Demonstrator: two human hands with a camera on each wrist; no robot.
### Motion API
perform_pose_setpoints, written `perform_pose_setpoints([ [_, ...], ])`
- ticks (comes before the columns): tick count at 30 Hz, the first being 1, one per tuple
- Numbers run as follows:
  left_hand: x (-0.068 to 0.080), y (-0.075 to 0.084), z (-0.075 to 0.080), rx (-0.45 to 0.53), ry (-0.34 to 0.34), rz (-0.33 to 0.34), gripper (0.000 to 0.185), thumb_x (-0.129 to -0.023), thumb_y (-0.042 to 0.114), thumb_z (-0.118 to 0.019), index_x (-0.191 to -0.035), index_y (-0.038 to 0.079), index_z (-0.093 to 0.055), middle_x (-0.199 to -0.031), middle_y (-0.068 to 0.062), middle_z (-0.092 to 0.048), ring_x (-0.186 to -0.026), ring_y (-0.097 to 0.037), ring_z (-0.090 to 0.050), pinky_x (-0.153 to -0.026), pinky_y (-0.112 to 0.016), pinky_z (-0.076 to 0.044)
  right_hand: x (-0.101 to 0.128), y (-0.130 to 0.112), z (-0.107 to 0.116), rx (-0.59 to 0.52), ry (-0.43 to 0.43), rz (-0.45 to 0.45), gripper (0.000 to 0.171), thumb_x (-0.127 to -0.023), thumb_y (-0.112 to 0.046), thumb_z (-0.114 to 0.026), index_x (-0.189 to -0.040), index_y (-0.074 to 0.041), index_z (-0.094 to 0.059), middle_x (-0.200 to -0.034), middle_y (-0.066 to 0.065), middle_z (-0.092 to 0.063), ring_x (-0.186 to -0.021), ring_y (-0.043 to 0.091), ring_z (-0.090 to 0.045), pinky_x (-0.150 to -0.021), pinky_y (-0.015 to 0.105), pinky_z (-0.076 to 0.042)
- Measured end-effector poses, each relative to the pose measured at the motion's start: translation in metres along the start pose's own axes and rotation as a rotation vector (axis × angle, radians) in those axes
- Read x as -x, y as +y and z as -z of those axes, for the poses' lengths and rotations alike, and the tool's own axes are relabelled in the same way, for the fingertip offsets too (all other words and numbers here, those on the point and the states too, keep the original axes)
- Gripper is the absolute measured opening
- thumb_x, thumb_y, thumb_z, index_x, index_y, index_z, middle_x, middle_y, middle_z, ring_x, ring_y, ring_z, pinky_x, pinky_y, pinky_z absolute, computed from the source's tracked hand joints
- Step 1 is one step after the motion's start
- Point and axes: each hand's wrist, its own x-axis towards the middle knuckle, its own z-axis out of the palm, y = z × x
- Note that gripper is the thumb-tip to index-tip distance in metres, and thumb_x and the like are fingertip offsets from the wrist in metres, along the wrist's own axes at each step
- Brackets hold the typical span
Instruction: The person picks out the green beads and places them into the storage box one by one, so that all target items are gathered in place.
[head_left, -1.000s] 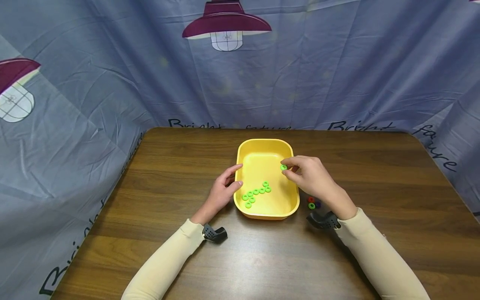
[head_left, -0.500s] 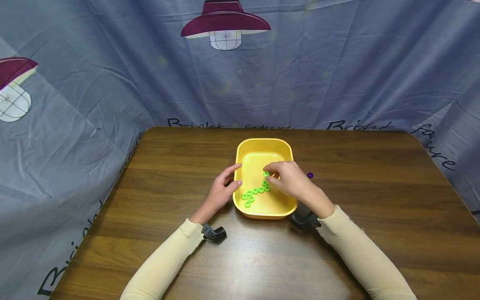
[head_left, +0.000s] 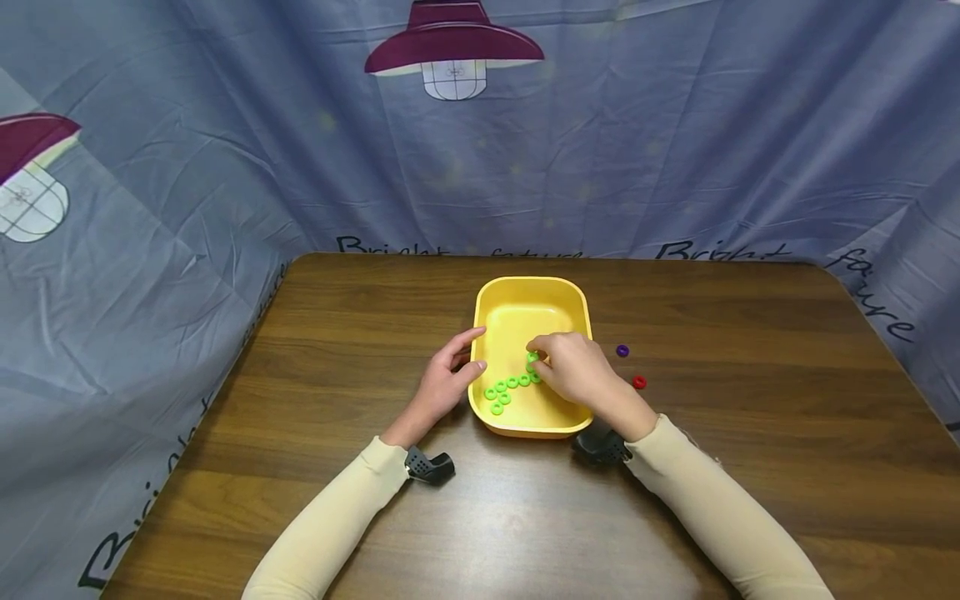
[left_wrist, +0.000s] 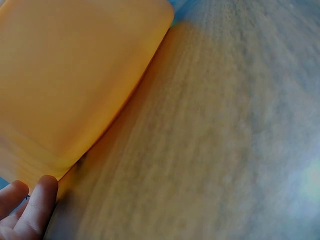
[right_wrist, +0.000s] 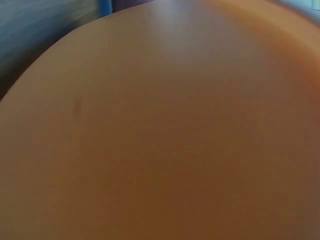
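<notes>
A yellow plastic tray (head_left: 531, 425) stands on the table in the head view. In it a bent line of several small green rings (head_left: 513, 382) lies across the lower left of its floor. My right hand (head_left: 579, 371) reaches over the tray's right side and pinches a green ring (head_left: 532, 357) between thumb and finger, at the upper right end of the line. My left hand (head_left: 444, 383) rests at the left rim with relaxed fingers; its fingertips (left_wrist: 46, 185) touch the tray's edge in the left wrist view. In the right wrist view the tray wall (right_wrist: 165, 125) fills nearly everything, hiding the hand.
Right of the tray a purple ring (head_left: 622, 351) and a red ring (head_left: 639, 382) lie on the wooden table (head_left: 360, 333). A blue printed curtain (head_left: 637, 150) hangs behind the table. Black camera mounts sit at both wrists.
My right hand has moved left and into the tray with the green ring, bringing it to the line's end. The purple and red rings right of the tray have come into view. The left hand stays put.
</notes>
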Motion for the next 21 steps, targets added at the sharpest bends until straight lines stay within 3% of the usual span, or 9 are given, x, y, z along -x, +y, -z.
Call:
perform_pose_setpoints([
  [9, 0.0001, 0.0014, 0.0002, 0.006, -0.002, -0.001, 0.053, -0.095, 0.005, -0.061, -0.147, 0.009, -0.054, -0.151, -0.016, -0.053, -0.123, -0.04, -0.062, -0.096, -0.042, -0.056, 0.0006, -0.0027, -0.0017, 0.066, -0.014, -0.029, 0.006, -0.088, -0.008, -0.07, -0.088, -0.013, -0.074, -0.074, 0.0, -0.067, -0.064, 0.014, -0.055, -0.053, 0.031, -0.044],
  [17, 0.0005, 0.0006, 0.0006, 0.003, -0.006, 0.002, 0.053, -0.095, 0.007, -0.06, -0.147, 0.01, -0.054, -0.151, -0.016, -0.053, -0.123, -0.04, -0.062, -0.094, -0.04, -0.057, 0.0005, -0.0028, -0.0035, 0.108, -0.037, -0.05, 0.007, -0.087, -0.008, -0.069, -0.087, -0.014, -0.073, -0.069, -0.003, -0.06, -0.062, 0.014, -0.05, -0.051, 0.03, -0.039],
  [21, 0.0002, 0.0002, 0.001, 0.008, -0.009, -0.001, 0.053, -0.095, 0.006, -0.06, -0.147, 0.009, -0.053, -0.151, -0.016, -0.053, -0.123, -0.04, -0.062, -0.094, -0.041, -0.057, 0.0001, -0.0027, -0.0048, 0.122, -0.019, -0.045, 0.013, -0.085, -0.005, -0.067, -0.078, -0.015, -0.067, -0.063, -0.002, -0.053, -0.06, 0.014, -0.046, -0.05, 0.031, -0.037],
])
